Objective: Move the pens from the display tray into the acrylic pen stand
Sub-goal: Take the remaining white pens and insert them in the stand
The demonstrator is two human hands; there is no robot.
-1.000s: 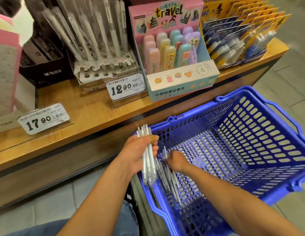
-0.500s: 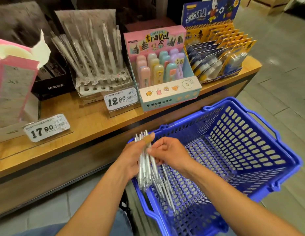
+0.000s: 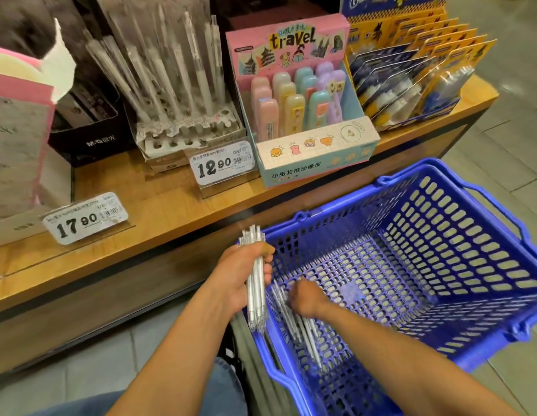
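Pens: left hand (image 3: pixel 241 274) grasps an upright bundle (image 3: pixel 256 283); right hand (image 3: pixel 306 297) reaches loose pens (image 3: pixel 300 328) in the blue basket (image 3: pixel 441 352), grip hidden, cannot tell.

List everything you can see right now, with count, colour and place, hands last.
pens in hand: a bundle, count unclear, white, upright in the left hand
pens in basket: several, white, lying at the basket's near-left corner
basket: one, blue, on the floor beside the shelf
pen stand: one, clear and white, on the shelf, some holes bare
eraser box: one, pink and light blue, shelf centre
card packs: a row, yellow and blue, shelf right
black box: one, left of the pen stand
price tags: two, white, shelf front
shelf: one, wooden
left hand: grips the bundle
right hand: down among the basket pens, grip hidden
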